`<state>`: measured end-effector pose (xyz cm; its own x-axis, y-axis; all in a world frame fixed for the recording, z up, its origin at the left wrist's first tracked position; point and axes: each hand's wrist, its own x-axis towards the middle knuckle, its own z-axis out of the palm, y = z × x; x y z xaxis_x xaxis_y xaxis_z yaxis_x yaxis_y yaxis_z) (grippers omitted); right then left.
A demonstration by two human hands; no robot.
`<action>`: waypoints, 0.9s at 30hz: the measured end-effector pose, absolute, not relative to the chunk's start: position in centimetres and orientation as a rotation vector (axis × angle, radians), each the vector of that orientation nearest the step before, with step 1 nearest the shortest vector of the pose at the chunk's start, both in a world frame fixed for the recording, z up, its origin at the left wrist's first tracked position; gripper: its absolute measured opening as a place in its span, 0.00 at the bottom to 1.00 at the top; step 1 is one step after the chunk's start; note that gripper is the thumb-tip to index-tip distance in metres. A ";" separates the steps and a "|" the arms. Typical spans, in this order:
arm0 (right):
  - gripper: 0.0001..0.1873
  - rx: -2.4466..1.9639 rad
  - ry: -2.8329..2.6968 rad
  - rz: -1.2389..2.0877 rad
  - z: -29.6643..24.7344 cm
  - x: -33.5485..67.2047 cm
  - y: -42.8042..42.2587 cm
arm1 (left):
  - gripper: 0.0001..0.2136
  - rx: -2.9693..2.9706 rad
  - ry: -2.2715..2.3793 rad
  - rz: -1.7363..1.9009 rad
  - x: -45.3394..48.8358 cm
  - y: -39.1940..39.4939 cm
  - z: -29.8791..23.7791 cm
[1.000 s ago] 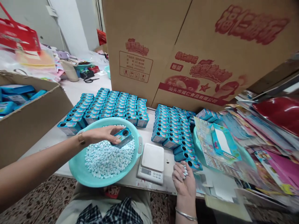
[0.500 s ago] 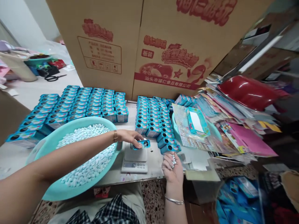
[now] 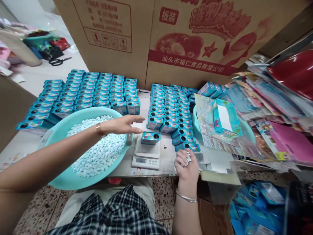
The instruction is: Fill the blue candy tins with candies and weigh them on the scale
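A small blue tin (image 3: 151, 137) with a round hole on top stands on a white digital scale (image 3: 146, 153) at the table's front edge. My left hand (image 3: 122, 125) hovers just left of the tin, fingers stretched out and holding nothing. My right hand (image 3: 186, 165) rests at the table edge right of the scale, cupped around several small white candies. A teal basin (image 3: 61, 176) full of white and pale blue candies (image 3: 97, 150) lies under my left forearm.
Rows of identical blue tins (image 3: 85, 94) cover the table behind the basin, and more tins (image 3: 168, 107) stand beside the scale. A big printed cardboard carton (image 3: 156, 39) stands at the back. Stacked printed sheets (image 3: 269, 107) and a second teal basin (image 3: 246, 129) fill the right.
My left hand carried the tin from over the basin to the scale, set it down and let go. The right hand stayed cupped on candies. The view shifted lower and to the right.
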<state>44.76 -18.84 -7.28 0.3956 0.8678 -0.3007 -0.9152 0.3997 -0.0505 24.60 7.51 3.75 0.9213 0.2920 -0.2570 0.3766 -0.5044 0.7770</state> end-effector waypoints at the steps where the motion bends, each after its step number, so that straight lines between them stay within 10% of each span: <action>1: 0.09 -0.233 0.245 1.141 -7.1 44.7 -18.7 | 0.33 2.151 0.501 -0.066 23.9 7.4 4.0; 23: 0.06 -0.517 -0.046 1.026 -0.4 42.4 -11.3 | 0.40 2.381 0.396 0.260 25.6 1.8 0.5; 27: 0.05 -0.538 0.089 0.966 -0.8 42.4 -11.2 | 0.25 2.477 0.544 0.097 26.8 1.1 -1.2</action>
<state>42.39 -11.20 -0.85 0.5757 0.7582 -0.3062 -0.8013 0.4486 -0.3958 26.84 1.10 -1.17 0.9136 0.4030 -0.0534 0.3594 -0.7393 0.5694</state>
